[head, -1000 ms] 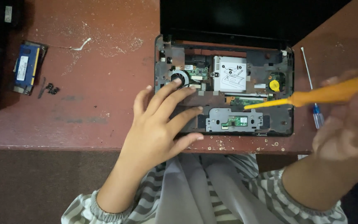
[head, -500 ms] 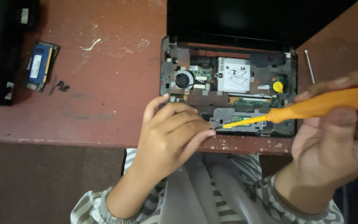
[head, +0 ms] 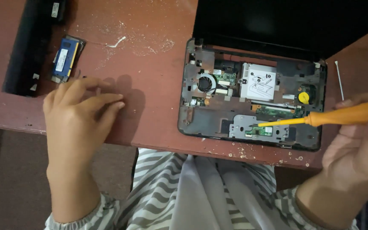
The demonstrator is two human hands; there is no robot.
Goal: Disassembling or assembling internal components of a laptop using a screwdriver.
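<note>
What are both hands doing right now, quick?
Left hand: open, flat on the table, holding nothing.
Right hand: closed around an orange screwdriver.
</note>
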